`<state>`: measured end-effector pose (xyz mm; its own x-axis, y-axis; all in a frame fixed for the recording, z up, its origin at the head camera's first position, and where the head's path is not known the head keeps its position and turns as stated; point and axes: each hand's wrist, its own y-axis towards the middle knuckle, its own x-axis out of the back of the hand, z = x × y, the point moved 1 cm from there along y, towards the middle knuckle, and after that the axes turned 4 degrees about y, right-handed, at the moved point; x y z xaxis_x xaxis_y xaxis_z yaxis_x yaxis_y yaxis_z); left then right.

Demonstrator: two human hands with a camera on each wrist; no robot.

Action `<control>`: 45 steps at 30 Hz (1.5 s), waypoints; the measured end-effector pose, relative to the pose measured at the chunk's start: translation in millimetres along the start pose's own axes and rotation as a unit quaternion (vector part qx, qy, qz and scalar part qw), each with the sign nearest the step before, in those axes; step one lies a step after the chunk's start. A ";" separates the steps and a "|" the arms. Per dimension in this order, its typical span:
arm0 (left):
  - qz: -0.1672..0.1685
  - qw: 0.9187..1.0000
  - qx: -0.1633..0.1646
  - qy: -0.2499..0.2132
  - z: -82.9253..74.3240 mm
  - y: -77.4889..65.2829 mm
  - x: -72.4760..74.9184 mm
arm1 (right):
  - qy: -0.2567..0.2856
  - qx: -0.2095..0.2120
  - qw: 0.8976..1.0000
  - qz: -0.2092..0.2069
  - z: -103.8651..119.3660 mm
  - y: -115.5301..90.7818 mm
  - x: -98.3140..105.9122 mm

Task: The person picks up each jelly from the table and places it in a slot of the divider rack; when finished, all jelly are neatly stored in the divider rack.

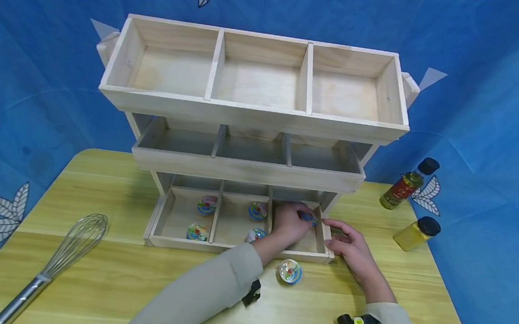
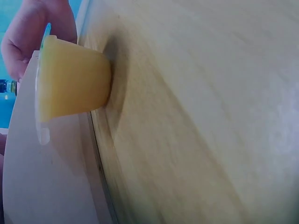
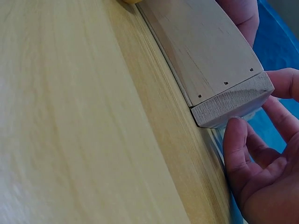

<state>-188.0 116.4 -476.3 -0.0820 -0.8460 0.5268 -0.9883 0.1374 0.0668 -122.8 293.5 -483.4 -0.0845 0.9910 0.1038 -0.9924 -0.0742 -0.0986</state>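
Note:
My left hand (image 1: 289,223) reaches into the right compartment of the rack's lowest wooden tray (image 1: 180,243) and pinches a small jelly cup (image 1: 308,218) with a blue edge, partly hidden by the fingers. At that tray's right end, my right hand (image 1: 353,251) touches the wall with index finger and thumb; in the right wrist view its thumb (image 3: 235,135) is right at the wooden corner (image 3: 233,105). Another jelly cup (image 1: 290,271), yellow in the left wrist view (image 2: 74,79), stands on the table in front of the tray.
Two jelly cups (image 1: 197,232) sit in the left compartment and two (image 1: 257,210) in the middle one. Two upper trays (image 1: 254,113) overhang the lowest. A whisk (image 1: 57,263) lies at left; an oil bottle (image 1: 401,188) and a yellow jar (image 1: 414,234) stand at right.

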 end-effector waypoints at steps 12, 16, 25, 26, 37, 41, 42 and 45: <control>0.021 0.999 0.040 -0.005 -2.3 -0.3 2.7 | 0.007 0.006 1.000 0.004 -0.2 0.6 0.4; 0.023 0.999 0.036 0.000 -1.6 0.5 1.7 | 0.004 0.007 1.000 0.003 0.3 1.0 0.8; 0.024 0.999 0.032 -0.005 -4.0 -2.2 5.3 | 0.005 0.012 1.000 0.008 0.9 2.3 0.0; 0.025 0.999 0.029 -0.006 -4.7 -2.9 6.7 | 0.004 0.012 1.000 0.008 0.7 2.4 -0.1; 0.040 0.999 -0.018 -0.021 -13.8 -19.6 32.1 | 0.008 0.013 1.000 0.009 -1.5 1.7 0.4; 0.069 0.995 -0.032 -0.059 -15.3 -34.9 44.6 | 0.010 0.008 1.000 0.010 -1.4 0.9 0.6; 0.076 0.994 -0.035 -0.069 -15.4 -39.5 47.7 | 0.009 0.007 1.000 0.010 -1.4 0.8 0.7; 0.096 0.990 -0.039 -0.093 -15.3 -54.1 57.4 | 0.007 0.007 1.000 0.008 -2.0 1.2 -0.1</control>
<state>-137.2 68.4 -436.7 -0.2967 -0.8799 0.3712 -0.9400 0.3377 0.0493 -123.8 293.6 -485.6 -0.0997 0.9911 0.0886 -0.9920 -0.0920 -0.0870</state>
